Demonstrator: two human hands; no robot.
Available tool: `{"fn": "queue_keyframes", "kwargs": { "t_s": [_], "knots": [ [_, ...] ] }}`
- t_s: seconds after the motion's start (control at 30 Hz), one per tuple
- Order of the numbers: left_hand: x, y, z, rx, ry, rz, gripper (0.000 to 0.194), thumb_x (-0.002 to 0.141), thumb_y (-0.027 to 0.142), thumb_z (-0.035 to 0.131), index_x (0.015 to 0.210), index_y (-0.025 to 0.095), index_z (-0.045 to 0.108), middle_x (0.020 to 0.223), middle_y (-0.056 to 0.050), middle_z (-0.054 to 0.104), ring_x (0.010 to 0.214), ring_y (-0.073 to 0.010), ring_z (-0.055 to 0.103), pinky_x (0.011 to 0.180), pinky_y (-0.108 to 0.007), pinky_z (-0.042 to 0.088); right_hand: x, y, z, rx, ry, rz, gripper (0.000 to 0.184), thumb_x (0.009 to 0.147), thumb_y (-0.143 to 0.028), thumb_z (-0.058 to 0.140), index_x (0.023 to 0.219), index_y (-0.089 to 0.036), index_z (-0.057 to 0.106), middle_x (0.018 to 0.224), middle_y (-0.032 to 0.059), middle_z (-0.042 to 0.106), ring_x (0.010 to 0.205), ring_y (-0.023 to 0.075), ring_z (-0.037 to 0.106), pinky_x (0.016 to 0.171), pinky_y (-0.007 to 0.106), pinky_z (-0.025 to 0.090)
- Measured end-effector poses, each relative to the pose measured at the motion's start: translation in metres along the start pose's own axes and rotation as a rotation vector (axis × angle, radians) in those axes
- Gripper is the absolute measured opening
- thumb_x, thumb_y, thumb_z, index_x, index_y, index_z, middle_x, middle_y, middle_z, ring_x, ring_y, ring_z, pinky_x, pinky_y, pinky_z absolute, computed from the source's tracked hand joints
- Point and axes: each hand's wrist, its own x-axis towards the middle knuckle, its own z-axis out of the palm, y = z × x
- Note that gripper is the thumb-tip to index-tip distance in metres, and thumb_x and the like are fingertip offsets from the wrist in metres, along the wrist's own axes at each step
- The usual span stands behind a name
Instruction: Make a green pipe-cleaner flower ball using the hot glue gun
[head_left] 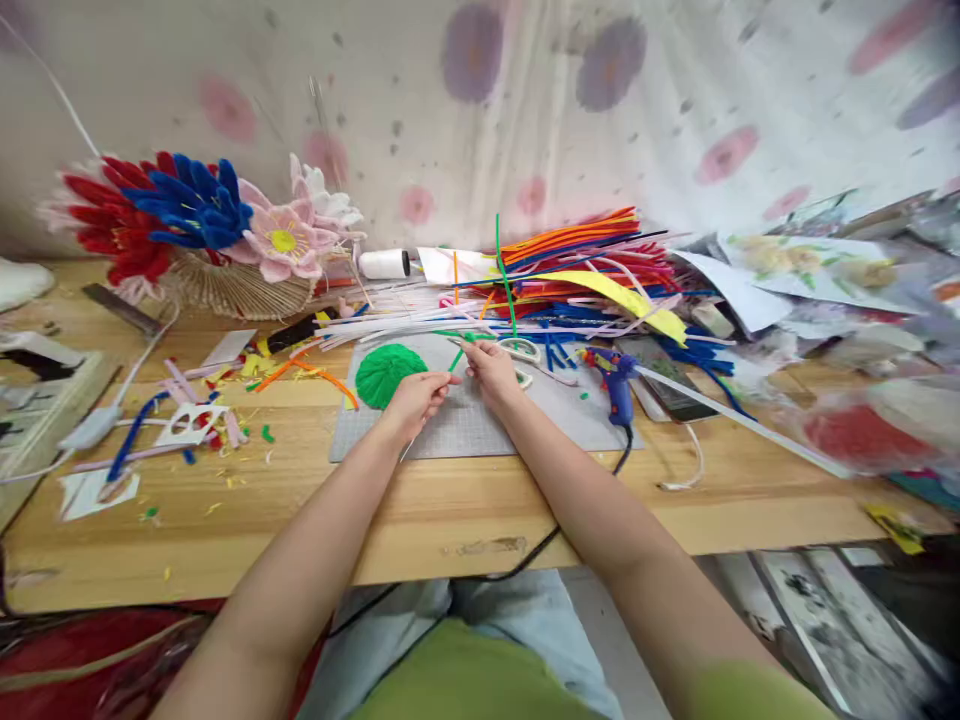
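Note:
My left hand is closed with fingertips pinched over the grey cutting mat. A thin pale strand hangs below it. My right hand is closed too, just right of it and slightly farther off. A short green pipe cleaner runs between the two hands; both seem to pinch it. Left of my left hand lies a round green fuzzy disc with ridges spreading from its middle. White-handled scissors show beside my right hand; their blades are hidden, and I cannot tell whether the hand touches them.
A blue glue gun with its cord lies to the right. Behind the mat is a heap of coloured pipe cleaners. Fuzzy flowers stand at back left. Scraps litter the left; plastic bags lie at right.

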Motion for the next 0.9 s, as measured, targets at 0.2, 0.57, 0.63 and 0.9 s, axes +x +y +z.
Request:
{"fn": "queue_keyframes", "kwargs": {
  "t_s": [0.2, 0.57, 0.63, 0.9],
  "knots": [
    [-0.0037, 0.0076, 0.0021, -0.064, -0.003, -0.056, 0.019, 0.081, 0.015, 0.051, 0.072, 0.005, 0.063, 0.051, 0.006, 0.037, 0.032, 0.0023, 0.022, 0.031, -0.013, 0.009, -0.0023, -0.0071, -0.0053, -0.042, -0.150, 0.066, 0.040, 0.048, -0.042, 0.076, 0.058, -0.018, 0.047, 0.052, -0.0079, 0.038, 0.049, 0.0043, 0.034, 0.044, 0.018, 0.031],
    [-0.0035, 0.0056, 0.0029, -0.065, 0.014, -0.066, 0.017, 0.081, 0.012, 0.050, 0.071, 0.004, 0.062, 0.049, 0.006, 0.038, 0.031, 0.0026, 0.023, 0.029, -0.011, 0.010, 0.0026, -0.0036, -0.0058, -0.168, -0.089, -0.011, 0.035, 0.051, -0.041, 0.074, 0.057, -0.018, 0.048, 0.052, -0.0068, 0.042, 0.045, 0.0040, 0.034, 0.044, 0.021, 0.029],
    [-0.0042, 0.0072, 0.0037, -0.102, 0.006, -0.111, 0.018, 0.082, 0.011, 0.049, 0.071, 0.004, 0.061, 0.049, 0.006, 0.037, 0.031, 0.0027, 0.021, 0.028, -0.011, 0.010, 0.0026, -0.0024, -0.0049, -0.197, -0.072, -0.039, 0.035, 0.053, -0.043, 0.073, 0.058, -0.018, 0.048, 0.052, -0.0067, 0.042, 0.044, 0.0041, 0.034, 0.043, 0.022, 0.029],
    [0.0003, 0.0098, 0.0003, -0.317, -0.096, -0.304, 0.022, 0.089, 0.012, 0.039, 0.075, 0.006, 0.055, 0.049, 0.007, 0.035, 0.029, 0.0026, 0.021, 0.025, -0.008, 0.011, 0.0008, -0.0016, -0.0013, -0.206, -0.028, -0.063, 0.038, 0.051, -0.046, 0.073, 0.058, -0.018, 0.048, 0.050, -0.0073, 0.040, 0.041, 0.0039, 0.032, 0.039, 0.021, 0.028]
  ]
}}
